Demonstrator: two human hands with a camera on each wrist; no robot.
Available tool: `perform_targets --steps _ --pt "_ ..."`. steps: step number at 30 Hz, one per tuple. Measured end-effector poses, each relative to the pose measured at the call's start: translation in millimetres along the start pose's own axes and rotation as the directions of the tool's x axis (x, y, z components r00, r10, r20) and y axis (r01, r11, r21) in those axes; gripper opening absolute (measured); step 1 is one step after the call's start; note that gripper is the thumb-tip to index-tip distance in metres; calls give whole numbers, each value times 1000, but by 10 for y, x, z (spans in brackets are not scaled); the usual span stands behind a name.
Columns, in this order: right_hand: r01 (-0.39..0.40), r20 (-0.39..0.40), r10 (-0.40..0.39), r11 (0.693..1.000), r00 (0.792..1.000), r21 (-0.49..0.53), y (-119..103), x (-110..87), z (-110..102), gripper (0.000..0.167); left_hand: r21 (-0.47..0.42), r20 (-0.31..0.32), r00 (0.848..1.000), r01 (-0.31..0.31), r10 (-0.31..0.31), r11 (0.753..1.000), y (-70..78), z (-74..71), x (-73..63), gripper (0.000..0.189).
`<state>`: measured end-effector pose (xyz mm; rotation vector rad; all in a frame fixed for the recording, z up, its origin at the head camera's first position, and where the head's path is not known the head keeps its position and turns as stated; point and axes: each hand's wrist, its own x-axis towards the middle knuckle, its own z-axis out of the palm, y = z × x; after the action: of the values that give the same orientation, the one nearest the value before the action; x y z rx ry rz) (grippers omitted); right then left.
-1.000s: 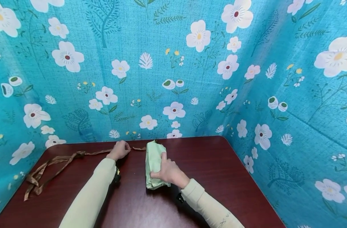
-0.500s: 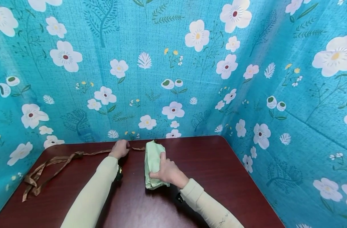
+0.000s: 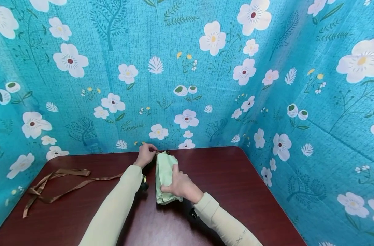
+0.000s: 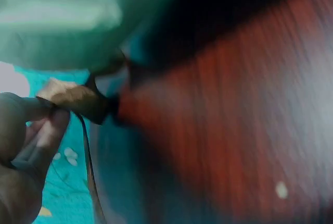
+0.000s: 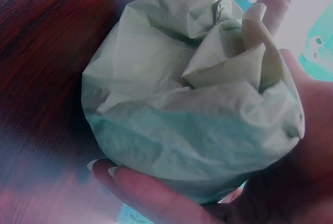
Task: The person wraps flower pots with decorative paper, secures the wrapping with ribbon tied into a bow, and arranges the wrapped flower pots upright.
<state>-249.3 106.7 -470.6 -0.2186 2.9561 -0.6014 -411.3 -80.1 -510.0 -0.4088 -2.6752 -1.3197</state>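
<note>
Moved to the right since the earlier frames, the left hand [image 3: 145, 155] is now just beside the far end of the green package [image 3: 166, 166], and the brown ribbon [image 3: 74, 172] has shifted into a looser course on the left.

Flowered blue cloth [image 3: 165, 107] hangs behind the dark red table [image 3: 225, 177]. At the table's middle is the package, its crumpled, folded end toward the person; whether that end is slightly raised I cannot tell. Spread broadly, the right hand [image 3: 183, 183] grips it by the sides, probably to keep it steady. Ribbon shows at the package's far end, while the tangled length lies leftward, perhaps to leave slack. Narrowed to a pinch, the left fingertips hold the ribbon there, likely for fine control.
</note>
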Motion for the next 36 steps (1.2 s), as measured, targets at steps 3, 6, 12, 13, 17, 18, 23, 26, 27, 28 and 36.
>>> perform_targets --steps 3,6,12,13,17,18,23,26,27,28,36 --pt "6 -3 -6 1000 1000 -2 -4 -6 12 89 -34 19 1000 0 0 999 55 -1 -8 23" --pt "4 0 -4 1000 1000 2 -5 -8 18 90 -4 63 998 4 -4 1000 50 -45 -43 30" --pt "-10 1 10 1000 1000 5 -11 -11 -4 90 43 99 994 -51 46 998 75 -194 -177 27" --pt "-11 -2 11 1000 1000 7 -10 -11 -5 90 47 99 993 -66 62 997 95 -221 -215 26" --pt "-8 -6 8 1000 1000 4 -7 -10 -3 91 66 69 992 -115 110 991 194 -302 -414 23" --pt "-8 -6 8 1000 1000 5 -7 -9 1 92 68 58 990 -130 127 989 217 -314 -474 22" --pt "-6 -6 6 1000 1000 2 -21 -14 6 95 54 -1 972 -235 236 970 394 -346 -802 13" --pt "-4 -15 4 1000 1000 -1 -27 -13 9 96 42 -39 949 -311 312 950 496 -316 -992 11" --pt "-3 -18 3 1000 1000 -3 -27 -12 12 97 41 -57 941 -331 333 943 529 -304 -1054 11" --pt "-1 -21 1 1000 1000 0 -27 -11 16 97 47 -80 932 -350 353 936 555 -289 -1113 12" --pt "24 -28 -24 1000 999 -9 -24 -6 24 93 50 -36 895 -443 445 895 715 -193 -1432 20"
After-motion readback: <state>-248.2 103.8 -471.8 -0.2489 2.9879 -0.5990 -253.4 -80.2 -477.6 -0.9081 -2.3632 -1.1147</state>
